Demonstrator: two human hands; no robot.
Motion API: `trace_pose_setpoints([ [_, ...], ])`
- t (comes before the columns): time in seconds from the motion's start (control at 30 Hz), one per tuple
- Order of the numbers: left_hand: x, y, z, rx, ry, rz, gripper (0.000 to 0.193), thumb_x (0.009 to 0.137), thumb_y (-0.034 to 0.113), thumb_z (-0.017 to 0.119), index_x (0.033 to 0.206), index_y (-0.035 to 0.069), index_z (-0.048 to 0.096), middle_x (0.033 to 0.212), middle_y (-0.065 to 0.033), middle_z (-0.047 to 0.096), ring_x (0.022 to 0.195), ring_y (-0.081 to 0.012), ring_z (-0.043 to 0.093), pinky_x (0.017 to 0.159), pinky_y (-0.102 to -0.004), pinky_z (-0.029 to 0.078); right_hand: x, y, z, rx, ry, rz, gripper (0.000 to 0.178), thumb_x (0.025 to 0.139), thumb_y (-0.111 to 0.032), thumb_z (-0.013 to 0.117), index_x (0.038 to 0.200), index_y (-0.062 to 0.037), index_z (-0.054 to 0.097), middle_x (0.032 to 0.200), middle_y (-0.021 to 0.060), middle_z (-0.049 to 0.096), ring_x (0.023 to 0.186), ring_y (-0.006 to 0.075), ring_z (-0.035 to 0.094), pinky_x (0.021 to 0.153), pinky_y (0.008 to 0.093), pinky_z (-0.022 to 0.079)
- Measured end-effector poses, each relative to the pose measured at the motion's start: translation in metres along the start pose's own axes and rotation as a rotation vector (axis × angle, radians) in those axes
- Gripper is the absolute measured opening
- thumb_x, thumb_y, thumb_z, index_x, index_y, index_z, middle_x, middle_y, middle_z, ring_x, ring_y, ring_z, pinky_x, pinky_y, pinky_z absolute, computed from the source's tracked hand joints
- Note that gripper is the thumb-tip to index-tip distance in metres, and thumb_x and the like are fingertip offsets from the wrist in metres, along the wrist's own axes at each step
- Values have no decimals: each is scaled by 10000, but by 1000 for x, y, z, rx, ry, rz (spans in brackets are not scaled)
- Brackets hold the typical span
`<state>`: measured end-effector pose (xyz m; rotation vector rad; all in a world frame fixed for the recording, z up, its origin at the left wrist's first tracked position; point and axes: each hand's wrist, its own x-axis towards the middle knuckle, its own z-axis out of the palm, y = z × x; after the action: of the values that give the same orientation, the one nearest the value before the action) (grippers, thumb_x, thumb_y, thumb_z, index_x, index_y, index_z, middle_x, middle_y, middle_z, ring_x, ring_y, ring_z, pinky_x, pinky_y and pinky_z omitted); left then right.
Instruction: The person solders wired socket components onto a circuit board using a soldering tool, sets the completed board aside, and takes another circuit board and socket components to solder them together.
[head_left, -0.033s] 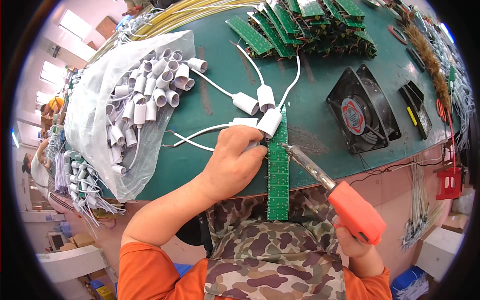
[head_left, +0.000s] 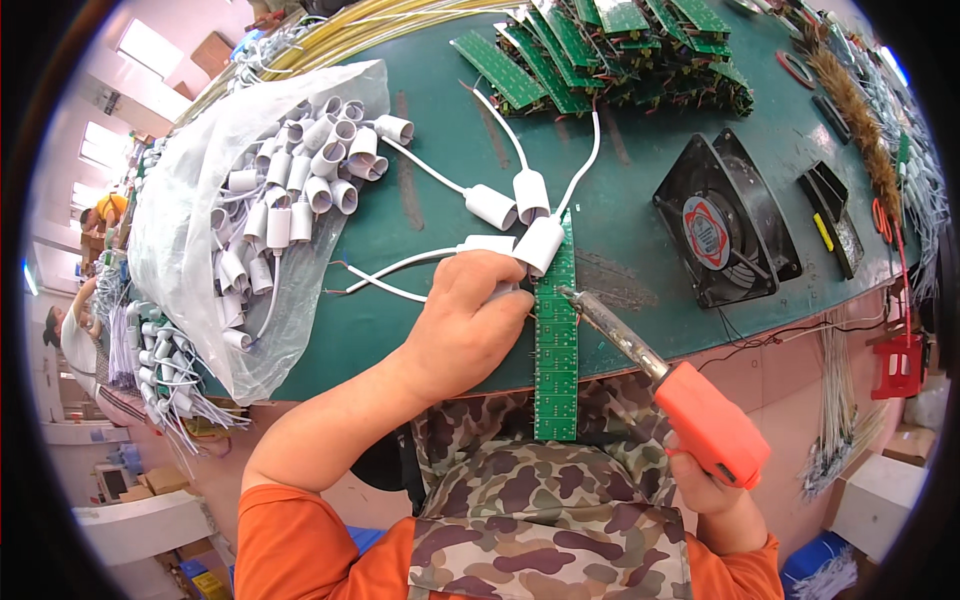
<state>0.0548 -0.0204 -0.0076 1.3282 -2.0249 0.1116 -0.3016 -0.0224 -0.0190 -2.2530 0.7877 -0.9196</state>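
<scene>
My left hand [head_left: 468, 325] is closed at the left edge of a long green circuit board strip [head_left: 556, 375], pinching a white cylindrical lamp holder, mostly hidden by my fingers. My right hand [head_left: 708, 485] grips the orange-red handle of a soldering iron [head_left: 712, 425]. Its tip touches or hovers just over the board, beside my left fingertips; I cannot tell which. Around the strip's far end lie several white lamp holders [head_left: 541, 243] with white wires, one resting across the board. The strip's near end reaches past the table edge, over my camouflage apron [head_left: 550, 500].
A clear plastic bag [head_left: 185, 225] at the left holds many lamp holders [head_left: 300, 172]. Stacked green boards [head_left: 570, 55] stand at the back. To the right are a black fan [head_left: 730, 220] and a black holder with a yellow piece [head_left: 832, 220]. Wire bundles [head_left: 925, 200] line the right edge.
</scene>
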Motion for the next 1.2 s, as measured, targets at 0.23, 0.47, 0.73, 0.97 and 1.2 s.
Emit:
trace_pose_setpoints([
  [0.23,-2,-2,-3,-25,-61,-10,346,678,-60,778,994,49,687,1139,-118,581,1044,-340,582,886,-453,477,8,4,4,116,-32,-11,518,811,-188,823,1259,13,657,1206,191,699,902,347,744,758,411,597],
  [0.47,-2,-3,-2,-41,-52,-9,330,681,-61,779,980,45,686,1116,-116,586,1018,-339,584,874,-453,480,9,8,11,178,-34,-6,551,801,-175,831,1277,25,638,1194,196,708,896,347,743,765,408,596],
  [0.73,-2,-3,-2,-43,-44,-5,332,681,-62,783,979,44,684,1107,-119,587,998,-339,589,862,-446,481,17,4,11,57,-50,-36,522,820,-212,832,1253,22,658,1209,189,697,875,333,736,749,400,589],
  [0.97,-1,-3,-3,-40,-53,-9,330,686,-63,781,982,43,682,1108,-122,585,994,-339,592,861,-444,483,21,1,12,94,-51,-36,534,818,-193,830,1265,31,643,1181,181,709,844,324,737,720,386,585],
  [1.2,-1,-2,-2,-49,-43,-12,327,687,-68,774,979,42,678,1106,-123,582,986,-340,593,850,-444,489,28,-1,11,145,-48,-59,605,810,-152,828,1310,77,578,1061,172,737,771,310,728,679,367,572],
])
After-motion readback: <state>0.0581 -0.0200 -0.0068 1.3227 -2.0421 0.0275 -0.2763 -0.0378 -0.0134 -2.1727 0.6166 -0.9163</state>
